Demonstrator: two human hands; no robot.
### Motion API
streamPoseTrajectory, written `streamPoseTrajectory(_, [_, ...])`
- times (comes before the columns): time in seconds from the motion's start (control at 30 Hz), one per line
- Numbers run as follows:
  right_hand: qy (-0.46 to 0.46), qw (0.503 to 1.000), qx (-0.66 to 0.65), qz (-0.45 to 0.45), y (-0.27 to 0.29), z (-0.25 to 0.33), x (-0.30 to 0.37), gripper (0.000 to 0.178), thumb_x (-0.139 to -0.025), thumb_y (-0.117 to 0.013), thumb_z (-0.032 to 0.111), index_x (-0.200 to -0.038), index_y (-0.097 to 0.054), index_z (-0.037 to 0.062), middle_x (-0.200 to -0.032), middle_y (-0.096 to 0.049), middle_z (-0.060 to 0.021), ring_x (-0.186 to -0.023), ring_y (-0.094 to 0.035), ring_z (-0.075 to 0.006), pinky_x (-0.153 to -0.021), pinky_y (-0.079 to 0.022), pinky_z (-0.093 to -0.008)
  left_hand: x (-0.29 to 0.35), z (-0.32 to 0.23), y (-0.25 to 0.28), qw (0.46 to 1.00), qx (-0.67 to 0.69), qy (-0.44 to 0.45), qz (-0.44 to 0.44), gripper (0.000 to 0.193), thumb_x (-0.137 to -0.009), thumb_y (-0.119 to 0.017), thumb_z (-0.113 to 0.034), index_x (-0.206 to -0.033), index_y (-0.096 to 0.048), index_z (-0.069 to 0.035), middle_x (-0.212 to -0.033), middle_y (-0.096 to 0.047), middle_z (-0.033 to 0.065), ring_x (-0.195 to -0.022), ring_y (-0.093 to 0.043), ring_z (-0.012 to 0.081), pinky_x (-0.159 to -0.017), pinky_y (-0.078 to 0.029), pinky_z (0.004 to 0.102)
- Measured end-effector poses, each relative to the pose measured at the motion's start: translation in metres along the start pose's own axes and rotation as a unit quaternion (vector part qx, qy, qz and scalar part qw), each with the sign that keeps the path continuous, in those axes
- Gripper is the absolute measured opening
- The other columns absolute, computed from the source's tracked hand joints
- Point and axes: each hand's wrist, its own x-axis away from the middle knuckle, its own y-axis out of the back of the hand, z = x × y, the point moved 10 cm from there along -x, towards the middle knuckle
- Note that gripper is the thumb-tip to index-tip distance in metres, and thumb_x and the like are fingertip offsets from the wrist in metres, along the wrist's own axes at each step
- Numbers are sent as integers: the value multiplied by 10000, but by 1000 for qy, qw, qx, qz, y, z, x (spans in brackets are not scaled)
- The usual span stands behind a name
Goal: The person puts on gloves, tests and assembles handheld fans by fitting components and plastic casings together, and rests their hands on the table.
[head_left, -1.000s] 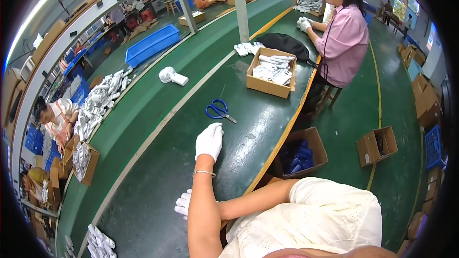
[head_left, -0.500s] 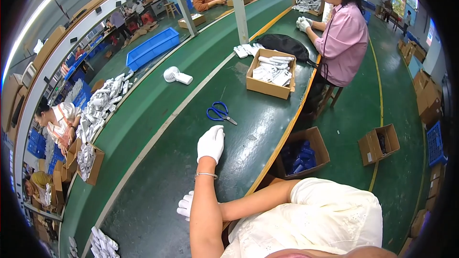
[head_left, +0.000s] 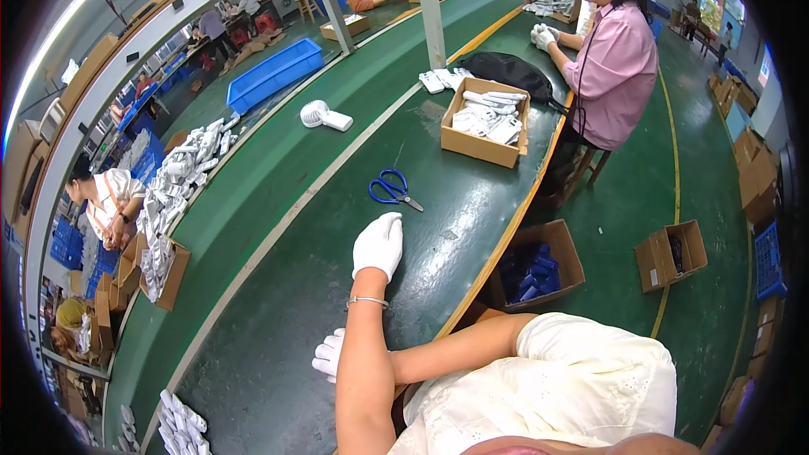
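Observation:
My forearms cross over the dark green worktable [head_left: 278,320], the left one above the right. My left hand [head_left: 377,247], in a white glove, rests on the tabletop with its fingers curled together; nothing shows in it. Just beyond its fingertips lie blue-handled scissors [head_left: 393,190], blades toward the right. My right hand [head_left: 329,354], also gloved, sticks out to the left from under my left forearm. Its fingers are slightly apart on the table and no object is seen there; the rest of it is hidden. A bracelet circles my left wrist.
A cardboard box [head_left: 484,145] of white parts stands ahead, beside a black bag [head_left: 506,74]. A white handheld fan [head_left: 325,116] lies on the green belt. White parts [head_left: 181,423] are piled at the lower left. A co-worker in pink [head_left: 619,76] sits at the far right.
The view has shifted slightly, so the table's things sit a little differently in it. My hands stay in place on the table. The co-worker at the far left has changed posture.

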Motion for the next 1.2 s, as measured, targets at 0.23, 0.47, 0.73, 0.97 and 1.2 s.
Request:
streamPoseTrajectory(0.23, [-4,999,-16,29,-3,-1,1,283,-796,-674,307,-1004,-563,151,-946,-502,-19,-911,-516,-202,-794,-426,-389,0,-3,0,1000,17,-5,4,290,-969,-506,-291,-1147,-672,-134,-1096,-694,151,-1038,-647,350,-916,-504,433])
streamPoseTrajectory(0.47, [-1,999,-15,52,-2,-1,-3,327,-796,-695,312,-1053,-590,140,-983,-547,-26,-921,-543,-215,-803,-439,-403,3,-9,6,999,1,-39,-32,274,-969,-527,-247,-1123,-677,-78,-939,-736,113,-910,-708,278,-845,-535,367])
streamPoseTrajectory(0.73, [-13,997,-19,73,-3,0,-1,373,-794,-702,313,-1105,-596,137,-1007,-557,-25,-948,-550,-213,-826,-434,-404,4,-8,4,999,-2,-29,-28,277,-970,-519,-248,-1126,-677,-83,-939,-736,107,-911,-705,282,-853,-532,364])
streamPoseTrajectory(0.97, [-12,997,-37,69,-14,-2,1,422,-791,-706,313,-1159,-600,138,-1022,-563,-25,-948,-555,-212,-831,-437,-402,-1,-11,-3,999,-20,-37,-9,276,-966,-516,-254,-1128,-679,-99,-949,-736,105,-924,-700,292,-856,-531,378])
streamPoseTrajectory(1.2, [-6,996,-27,84,-7,-1,-4,397,-793,-706,312,-1134,-612,134,-1029,-572,-27,-946,-560,-214,-827,-440,-403,1,-11,-3,999,-6,-38,-12,276,-967,-516,-261,-1121,-679,-99,-958,-735,104,-926,-698,293,-853,-530,381])
